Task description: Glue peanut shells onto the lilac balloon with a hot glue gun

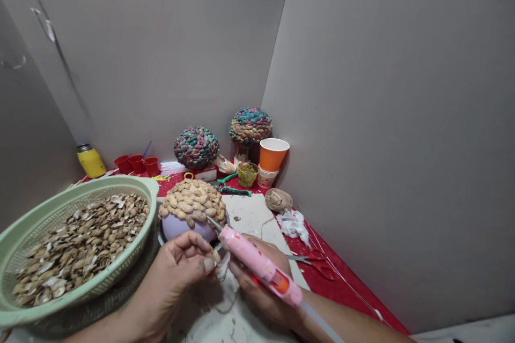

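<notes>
My right hand [261, 273] grips a pink hot glue gun [257, 257], its metal nozzle pointing up and left. A clear glue stick trails from its rear end. Between the thumb and fingers of my left hand [177, 265] is a small tan peanut shell [216, 255], partly covered by the fingers. Just beyond both hands sits a rounded lilac form [187, 228], its top covered with peanut shells [193, 198]. In this view the nozzle tip overlaps the lower right edge of those shells; whether it touches them I cannot tell.
A green basket [155, 187] of loose shells stands at left. Behind are two multicoloured shell-covered domes [197, 147], red cups [137, 163], green-handled pliers [235, 191] and an orange paper cup [273, 155]. Twine [278, 200] and red-handled scissors [322, 265] lie right. Grey panels [382, 118] enclose the table.
</notes>
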`<state>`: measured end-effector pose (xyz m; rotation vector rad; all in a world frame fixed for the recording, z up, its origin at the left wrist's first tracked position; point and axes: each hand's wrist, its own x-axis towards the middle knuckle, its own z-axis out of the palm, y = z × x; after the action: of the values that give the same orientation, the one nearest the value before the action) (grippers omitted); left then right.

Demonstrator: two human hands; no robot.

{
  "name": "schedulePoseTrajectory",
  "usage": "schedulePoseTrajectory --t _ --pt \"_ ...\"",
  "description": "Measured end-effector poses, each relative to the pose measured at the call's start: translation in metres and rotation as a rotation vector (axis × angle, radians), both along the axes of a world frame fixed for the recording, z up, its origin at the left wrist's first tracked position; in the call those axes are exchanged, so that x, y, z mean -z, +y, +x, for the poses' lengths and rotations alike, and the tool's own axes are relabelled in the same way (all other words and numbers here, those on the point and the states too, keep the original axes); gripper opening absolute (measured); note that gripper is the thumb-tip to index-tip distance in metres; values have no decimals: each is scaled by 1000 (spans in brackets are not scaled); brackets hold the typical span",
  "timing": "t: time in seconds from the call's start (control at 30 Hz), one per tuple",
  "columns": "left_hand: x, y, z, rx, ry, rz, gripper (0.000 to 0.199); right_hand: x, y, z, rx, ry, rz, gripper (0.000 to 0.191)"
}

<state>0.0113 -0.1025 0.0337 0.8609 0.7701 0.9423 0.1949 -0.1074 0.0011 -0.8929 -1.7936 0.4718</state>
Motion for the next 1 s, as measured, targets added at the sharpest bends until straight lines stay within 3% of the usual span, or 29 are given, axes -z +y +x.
schedulePoseTrajectory --t 0.13,0.37,0.53,1.0 --pt "3 -1 0 118 -74 -83 21 -4 0 -5 -85 99 -173 23" --pt "3 0 0 216 -120 -125 15 3 0 -7 -299 339 -402 18" --pt "3 0 0 239 -114 -128 20 0 -3 -7 -258 297 -320 17" --pt "6 1 -2 278 -105 -134 22 2 0 -6 -248 245 -354 21"
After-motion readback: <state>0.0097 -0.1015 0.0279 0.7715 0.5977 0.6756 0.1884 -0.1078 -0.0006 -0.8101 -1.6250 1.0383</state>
